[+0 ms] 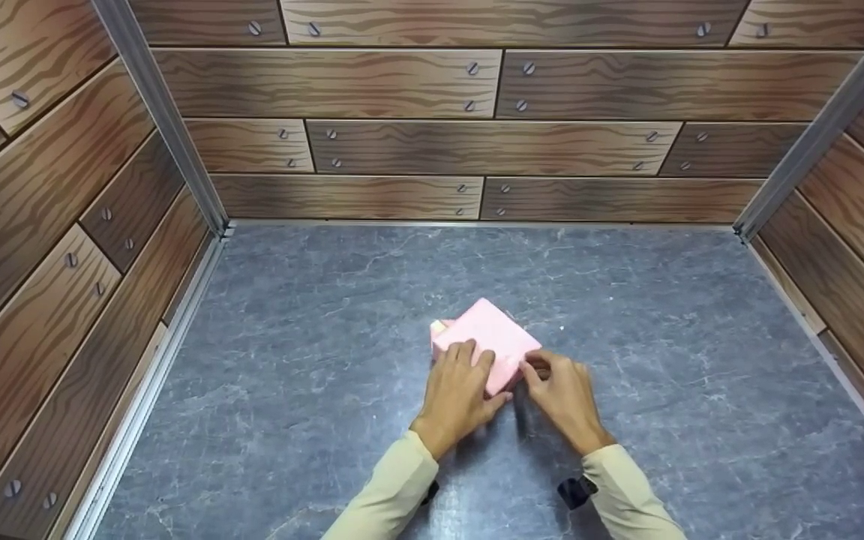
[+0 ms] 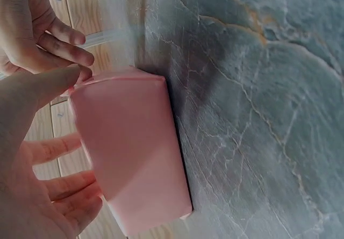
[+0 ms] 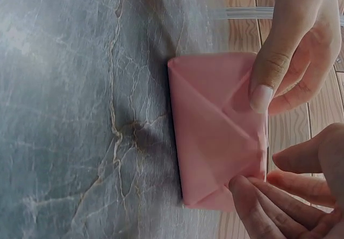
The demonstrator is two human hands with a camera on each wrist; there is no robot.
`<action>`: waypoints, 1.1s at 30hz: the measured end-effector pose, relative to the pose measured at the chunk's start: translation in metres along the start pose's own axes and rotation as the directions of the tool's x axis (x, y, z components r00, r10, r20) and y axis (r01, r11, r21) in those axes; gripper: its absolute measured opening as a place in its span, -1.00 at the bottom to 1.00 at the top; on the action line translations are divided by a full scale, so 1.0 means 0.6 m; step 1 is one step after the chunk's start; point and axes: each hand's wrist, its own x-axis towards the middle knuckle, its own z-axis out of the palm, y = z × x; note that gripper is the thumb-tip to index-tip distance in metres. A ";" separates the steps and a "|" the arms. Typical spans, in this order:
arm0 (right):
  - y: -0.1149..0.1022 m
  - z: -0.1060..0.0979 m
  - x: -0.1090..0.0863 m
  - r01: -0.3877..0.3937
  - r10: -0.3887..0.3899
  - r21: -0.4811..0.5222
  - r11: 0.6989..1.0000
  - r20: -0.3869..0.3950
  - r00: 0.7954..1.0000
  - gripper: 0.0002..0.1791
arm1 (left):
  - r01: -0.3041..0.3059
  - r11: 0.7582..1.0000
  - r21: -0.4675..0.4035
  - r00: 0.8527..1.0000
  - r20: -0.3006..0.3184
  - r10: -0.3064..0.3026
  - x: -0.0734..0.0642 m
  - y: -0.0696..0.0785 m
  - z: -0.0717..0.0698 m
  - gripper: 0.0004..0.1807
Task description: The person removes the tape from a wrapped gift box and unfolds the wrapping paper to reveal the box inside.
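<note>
Over my head feed I see the left hand (image 1: 456, 391) gripping the pink package (image 1: 486, 330) on the grey marbled surface (image 1: 312, 375), the right hand (image 1: 565, 391) pinching its edge.

the head view was bright, with glare on the marbled surface (image 1: 469, 517); the 2 wrist views looked dimmer, shadows beside the pink package (image 2: 131, 147).

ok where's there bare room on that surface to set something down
The marbled surface is largely bare between the pink package and the left wall, between it and the right wall, and behind it towards the back wall. It's crowded at the package's near edges, where the left grip and right grip sit close together.
</note>
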 end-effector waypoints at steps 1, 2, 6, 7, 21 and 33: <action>0.000 0.001 0.000 -0.004 0.004 0.002 1.000 0.004 1.000 -0.82 | -0.002 1.000 -0.004 1.000 -0.001 0.002 0.000 0.000 0.000 -0.35; 0.000 0.002 0.001 -0.007 0.007 0.006 1.000 0.009 1.000 -0.81 | -0.005 1.000 -0.006 1.000 -0.003 0.005 -0.001 -0.001 0.000 -0.35; 0.000 0.004 0.000 -0.012 0.012 0.005 1.000 0.028 1.000 -0.72 | -0.019 1.000 -0.025 1.000 -0.024 0.019 -0.004 -0.001 0.001 -0.32; 0.000 0.005 0.000 -0.011 0.011 0.003 1.000 0.032 0.999 -0.69 | -0.022 0.999 -0.032 0.999 -0.030 0.021 -0.004 -0.001 0.001 -0.31; 0.006 0.009 0.010 -0.027 0.029 -0.028 0.999 0.052 0.998 -0.55 | 0.005 0.990 -0.142 0.999 0.050 0.002 -0.010 -0.007 -0.007 -0.45; 0.018 0.009 0.021 -0.055 0.054 0.037 0.998 0.019 0.998 -0.77 | 0.046 0.963 -0.264 0.993 0.114 -0.017 -0.003 -0.028 -0.016 -0.67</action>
